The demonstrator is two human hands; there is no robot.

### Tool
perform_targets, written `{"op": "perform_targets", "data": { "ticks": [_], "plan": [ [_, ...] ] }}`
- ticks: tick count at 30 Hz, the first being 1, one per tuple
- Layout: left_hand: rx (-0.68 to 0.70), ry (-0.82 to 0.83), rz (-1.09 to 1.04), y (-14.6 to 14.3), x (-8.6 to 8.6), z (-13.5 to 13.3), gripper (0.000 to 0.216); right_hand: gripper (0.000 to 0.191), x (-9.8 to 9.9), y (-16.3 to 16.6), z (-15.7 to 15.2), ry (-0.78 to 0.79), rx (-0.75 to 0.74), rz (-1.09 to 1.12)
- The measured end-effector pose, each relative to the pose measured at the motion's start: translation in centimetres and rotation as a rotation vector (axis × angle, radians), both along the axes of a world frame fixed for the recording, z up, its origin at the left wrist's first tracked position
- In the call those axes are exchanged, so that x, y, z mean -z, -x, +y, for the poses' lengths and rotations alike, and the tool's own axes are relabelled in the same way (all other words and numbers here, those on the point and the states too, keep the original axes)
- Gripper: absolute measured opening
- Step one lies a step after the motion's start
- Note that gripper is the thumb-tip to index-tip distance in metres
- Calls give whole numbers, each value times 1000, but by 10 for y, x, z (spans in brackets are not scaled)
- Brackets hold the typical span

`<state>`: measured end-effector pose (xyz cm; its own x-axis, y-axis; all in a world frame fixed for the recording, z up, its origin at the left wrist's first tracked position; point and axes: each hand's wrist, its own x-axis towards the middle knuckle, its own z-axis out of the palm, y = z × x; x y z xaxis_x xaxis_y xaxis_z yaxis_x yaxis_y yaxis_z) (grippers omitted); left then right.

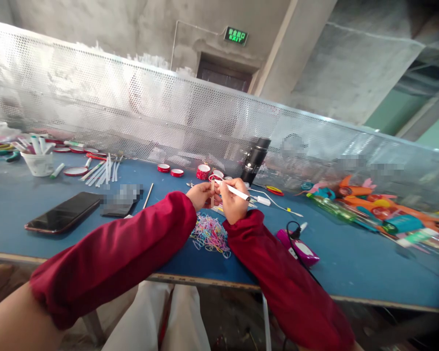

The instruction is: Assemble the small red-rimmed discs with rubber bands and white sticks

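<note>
Evidently for easy picking, plastic-looking cup (37,166) of markers (36,145) is stood upright at far left. Smooth-screened phone (64,213) is laid flat, apart from hands. By left hand (201,196), thin wooden-looking strip (212,194) is pinched upright, seemingly for steadiness, over blue table (351,270), beyond tangled heap of looped pastel bands (211,235). By right hand (234,202), slim white pen (237,190) is gripped slantwise, one end near strip, apparently for control. Black cylinder (255,161) is stood near perforated metal panel (215,114); glossy purple device (307,252) is set farther right.

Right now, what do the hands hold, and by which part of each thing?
The right hand holds a white pen away from its dark end; the left hand pinches a pale strip, exact spot unclear.
</note>
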<state>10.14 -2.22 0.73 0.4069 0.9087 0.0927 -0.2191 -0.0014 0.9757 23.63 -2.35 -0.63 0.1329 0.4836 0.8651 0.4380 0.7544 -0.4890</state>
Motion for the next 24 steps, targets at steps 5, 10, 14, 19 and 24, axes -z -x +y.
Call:
{"op": "perform_targets", "data": {
  "ticks": [5,10,14,19,24],
  "plan": [
    [15,-9,-17,0,2,2,5,19,-3,2,-2,-12,12,-3],
    [8,-11,-32,1,2,1,4,20,-6,5,-4,-23,-13,35],
    [-9,5,-28,1,0,0,4,20,-6,2,-7,-65,116,-59],
    [-13,11,-42,0,-1,-2,6,18,-8,3,-10,-63,127,-96],
    [-30,13,-28,-1,-5,-6,6,15,-8,3,-9,-81,138,-132]
  ]
}}
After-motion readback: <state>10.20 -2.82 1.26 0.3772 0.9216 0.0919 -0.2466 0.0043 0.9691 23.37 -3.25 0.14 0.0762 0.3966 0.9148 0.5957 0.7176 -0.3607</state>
